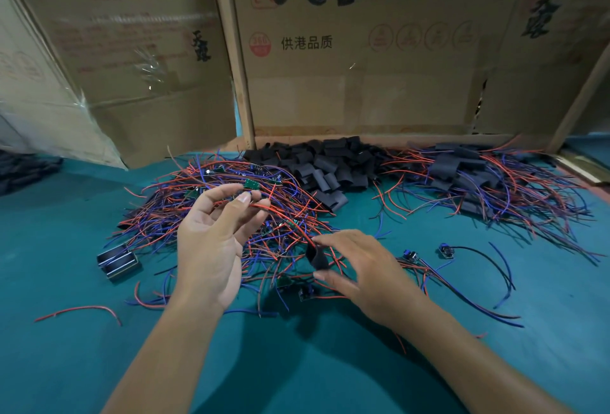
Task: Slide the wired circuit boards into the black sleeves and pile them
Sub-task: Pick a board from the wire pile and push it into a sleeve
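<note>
My left hand (214, 242) is raised palm-up over a tangle of red and blue wired circuit boards (204, 215). Its thumb and fingertips pinch a small green circuit board (252, 185) whose red wire (290, 219) runs down to the right. My right hand (359, 268) hovers lower, pinching a black sleeve (317, 258) between thumb and fingers; the red wire's end reaches the sleeve's mouth. A heap of empty black sleeves (323, 166) lies behind. At the right lies a pile of sleeved boards (478, 176) with wires sticking out.
The green table surface (544, 298) carries a few loose wired boards (445, 252) at the right, a stray red wire (79, 311) at the left, and a small metal part (117, 260). Cardboard boxes (363, 50) wall off the back.
</note>
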Available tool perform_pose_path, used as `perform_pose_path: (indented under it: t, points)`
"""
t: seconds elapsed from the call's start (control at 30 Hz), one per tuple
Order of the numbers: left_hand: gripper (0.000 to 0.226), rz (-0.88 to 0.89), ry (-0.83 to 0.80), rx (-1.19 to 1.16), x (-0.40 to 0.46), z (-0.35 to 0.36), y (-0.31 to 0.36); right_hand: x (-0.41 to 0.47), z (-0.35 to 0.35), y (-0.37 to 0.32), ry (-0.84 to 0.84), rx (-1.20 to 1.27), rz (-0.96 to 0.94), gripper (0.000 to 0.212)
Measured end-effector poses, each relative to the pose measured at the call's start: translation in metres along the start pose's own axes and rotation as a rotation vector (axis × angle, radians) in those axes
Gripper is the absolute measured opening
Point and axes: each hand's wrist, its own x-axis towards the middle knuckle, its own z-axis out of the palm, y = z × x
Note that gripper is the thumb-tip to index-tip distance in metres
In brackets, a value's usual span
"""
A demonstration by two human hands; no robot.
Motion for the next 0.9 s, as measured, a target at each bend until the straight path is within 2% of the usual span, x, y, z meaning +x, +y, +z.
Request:
perform_pose_path:
  t: [0.17,0.3,0.4,0.47,0.7,0.9]
  points:
    - [0.012,0.031,-0.104,0.026,-0.011,0.01,-0.01,0.002,-0.004,-0.006,0.13,0.067,0.045,0.041]
    - [0.018,0.084,-0.25,0.228,-0.027,0.019,-0.029,0.003,-0.011,-0.007,0.196,0.041,0.004,0.039]
    - [0.012,0.109,-0.319,0.32,-0.033,0.023,-0.038,0.004,-0.014,-0.008,0.242,0.025,-0.019,0.039]
    - [0.016,0.111,-0.346,0.371,-0.035,0.025,-0.04,0.004,-0.016,-0.008,0.271,0.009,-0.038,0.037]
    - [0.023,0.181,-0.332,0.506,-0.037,0.023,-0.043,0.003,-0.021,-0.008,0.282,-0.001,-0.035,0.036]
    - [0.02,0.2,-0.286,0.534,-0.035,0.023,-0.04,0.003,-0.023,-0.007,0.344,-0.075,-0.045,0.039]
